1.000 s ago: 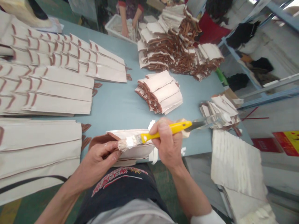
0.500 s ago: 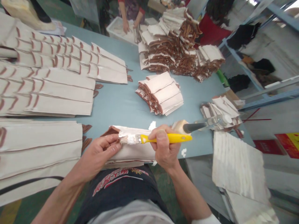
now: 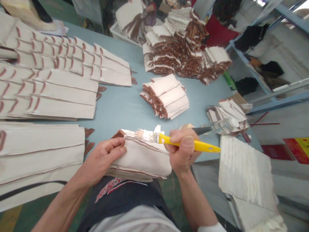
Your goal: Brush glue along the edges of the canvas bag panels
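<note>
My right hand [image 3: 183, 149] is closed around a paintbrush [image 3: 202, 146] with a yellow handle. White paste coats its bristles, which lie along the upper edge of a cream fabric piece [image 3: 145, 158] with brown lining. Between the thumb and fingers of my left hand [image 3: 105, 160] is the left end of that fabric piece, pinched near its brown corner. The piece rests at the table's front edge, just above my dark apron [image 3: 125, 199], with further layers beneath it.
Overlapping rows of cream pieces [image 3: 62, 96] cover the left side of the blue table [image 3: 116, 104]. A small stack [image 3: 166, 95] sits mid-table, with a large brown-and-cream pile [image 3: 178, 48] behind. A clear bottle [image 3: 223, 125] stands at right. Across the table, a co-worker handles cream pieces [image 3: 131, 19].
The brush has moved right and slightly up from the left corner along the fabric's upper edge. My left hand keeps its pinch. The co-worker has lifted cream pieces above the white bin.
</note>
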Tool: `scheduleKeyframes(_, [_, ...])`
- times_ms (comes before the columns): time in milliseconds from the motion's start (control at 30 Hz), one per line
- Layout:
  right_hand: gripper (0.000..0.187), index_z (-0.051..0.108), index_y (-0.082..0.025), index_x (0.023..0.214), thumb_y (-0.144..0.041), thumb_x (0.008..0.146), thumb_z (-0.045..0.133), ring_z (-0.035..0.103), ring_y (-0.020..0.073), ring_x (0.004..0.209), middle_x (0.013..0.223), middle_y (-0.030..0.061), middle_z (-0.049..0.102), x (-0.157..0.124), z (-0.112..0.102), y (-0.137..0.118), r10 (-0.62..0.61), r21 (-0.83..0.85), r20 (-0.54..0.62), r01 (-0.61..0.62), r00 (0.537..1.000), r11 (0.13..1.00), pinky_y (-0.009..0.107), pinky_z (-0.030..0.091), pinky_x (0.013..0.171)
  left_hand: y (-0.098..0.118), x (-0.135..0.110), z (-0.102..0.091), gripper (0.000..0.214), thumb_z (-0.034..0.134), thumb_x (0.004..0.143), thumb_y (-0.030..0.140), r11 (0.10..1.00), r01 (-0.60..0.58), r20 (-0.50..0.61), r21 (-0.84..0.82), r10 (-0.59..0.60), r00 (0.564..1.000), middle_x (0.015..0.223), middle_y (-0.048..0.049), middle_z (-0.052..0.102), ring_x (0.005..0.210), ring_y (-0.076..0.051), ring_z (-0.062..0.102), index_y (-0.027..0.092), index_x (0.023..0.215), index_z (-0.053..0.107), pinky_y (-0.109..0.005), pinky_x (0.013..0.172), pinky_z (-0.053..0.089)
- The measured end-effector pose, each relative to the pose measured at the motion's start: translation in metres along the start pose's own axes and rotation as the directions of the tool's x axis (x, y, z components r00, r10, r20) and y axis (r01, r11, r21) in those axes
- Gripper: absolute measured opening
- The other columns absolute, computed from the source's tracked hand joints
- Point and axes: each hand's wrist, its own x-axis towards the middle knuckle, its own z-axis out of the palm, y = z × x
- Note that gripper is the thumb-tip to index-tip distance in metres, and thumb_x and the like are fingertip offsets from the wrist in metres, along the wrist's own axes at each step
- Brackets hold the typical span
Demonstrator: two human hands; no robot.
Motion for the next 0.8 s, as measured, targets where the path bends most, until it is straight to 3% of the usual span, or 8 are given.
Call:
scheduleKeyframes(167, [0.043, 0.074, -0.025, 0.084, -0.054, 0.111, 0.058, 0.054, 0.0132, 0.047, 0.058, -0.0032, 0.058, 0.001, 0.001, 0.009, 0.026, -0.178, 0.203, 0.011, 0.979, 0.984, 0.026, 0.043, 0.046, 0.003, -0.001, 0.001, 0.030, 0.096, 0.072, 0.037, 1.000, 0.010, 0.019, -0.019, -0.010, 1.000, 0.074, 0.0029, 0.069, 0.073, -0.019, 0.068, 0.020, 0.083, 0.074, -0.021, 0.064, 0.055])
scheduleKeyframes(233, [0.047, 0.074, -0.025, 0.084, -0.058, 0.111, 0.055, 0.058, 0.0144, 0.050, 0.062, -0.0012, 0.062, 0.001, 0.003, 0.013, 0.037, -0.231, 0.172, 0.004, 0.984, 0.973, 0.027, 0.045, 0.047, 0.004, -0.001, 0.002, 0.028, 0.097, 0.070, 0.035, 0.999, 0.005, 0.002, -0.049, -0.005, 1.000, 0.068, 0.0047, 0.066, 0.068, -0.017, 0.066, 0.020, 0.079, 0.074, -0.020, 0.061, 0.053])
scheduleKeyframes(333, [0.044, 0.072, -0.025, 0.084, -0.053, 0.112, 0.055, 0.056, 0.0129, 0.047, 0.065, -0.0009, 0.066, 0.001, 0.002, 0.010, 0.008, -0.152, 0.129, 0.011, 0.992, 0.988, 0.026, 0.043, 0.045, 0.005, -0.003, 0.002, 0.027, 0.097, 0.070, 0.036, 0.997, 0.015, -0.006, -0.075, -0.015, 1.000, 0.068, 0.0048, 0.067, 0.068, -0.017, 0.067, 0.021, 0.078, 0.075, -0.019, 0.060, 0.052])
scheduleKeyframes(433, [0.042, 0.074, -0.025, 0.085, -0.051, 0.113, 0.058, 0.054, 0.0119, 0.045, 0.062, -0.0027, 0.065, 0.001, 0.003, 0.009, -0.001, -0.124, 0.218, 0.028, 0.976, 0.992, 0.027, 0.043, 0.046, 0.006, -0.004, 0.001, 0.027, 0.096, 0.071, 0.035, 0.996, 0.037, 0.024, -0.078, -0.035, 0.999, 0.073, 0.0030, 0.073, 0.072, -0.019, 0.071, 0.021, 0.085, 0.079, -0.021, 0.064, 0.056])
scheduleKeyframes(533, [0.047, 0.075, -0.024, 0.085, -0.056, 0.113, 0.054, 0.056, 0.0129, 0.046, 0.061, -0.0028, 0.063, 0.001, 0.007, 0.014, 0.008, -0.199, 0.263, 0.047, 0.965, 0.979, 0.028, 0.047, 0.050, 0.007, -0.004, 0.001, 0.027, 0.096, 0.069, 0.036, 0.996, 0.015, -0.010, -0.089, -0.016, 1.000, 0.070, 0.0032, 0.072, 0.067, -0.018, 0.068, 0.021, 0.084, 0.079, -0.023, 0.062, 0.057])
scheduleKeyframes(600, [0.050, 0.073, -0.025, 0.085, -0.057, 0.115, 0.049, 0.060, 0.0140, 0.050, 0.063, -0.0015, 0.065, 0.001, 0.008, 0.017, -0.041, -0.230, 0.194, 0.087, 0.980, 0.969, 0.029, 0.051, 0.053, 0.008, -0.003, 0.000, 0.027, 0.097, 0.067, 0.036, 0.995, -0.020, -0.062, -0.093, 0.014, 0.998, 0.068, 0.0040, 0.070, 0.064, -0.016, 0.065, 0.021, 0.079, 0.078, -0.022, 0.059, 0.055])
scheduleKeyframes(700, [0.038, 0.073, -0.025, 0.096, -0.050, 0.115, 0.051, 0.071, 0.0167, 0.064, 0.075, 0.0013, 0.074, 0.001, 0.007, 0.016, -0.154, -0.378, 0.103, 0.182, 0.983, 0.908, 0.030, 0.058, 0.064, 0.010, -0.002, 0.001, 0.027, 0.098, 0.065, 0.035, 0.994, -0.045, -0.088, -0.098, 0.036, 0.995, 0.066, 0.0049, 0.067, 0.061, -0.015, 0.061, 0.021, 0.074, 0.076, -0.020, 0.058, 0.054])
scheduleKeyframes(800, [0.025, 0.075, -0.024, 0.109, -0.039, 0.113, 0.055, 0.079, 0.0188, 0.082, 0.093, 0.0047, 0.083, -0.001, 0.010, 0.017, -0.127, -0.519, 0.206, 0.218, 0.970, 0.827, 0.030, 0.063, 0.078, 0.013, 0.000, 0.005, 0.030, 0.100, 0.064, 0.038, 0.993, -0.032, -0.057, -0.109, 0.026, 0.998, 0.067, 0.0036, 0.069, 0.062, -0.016, 0.063, 0.021, 0.077, 0.078, -0.022, 0.058, 0.055])
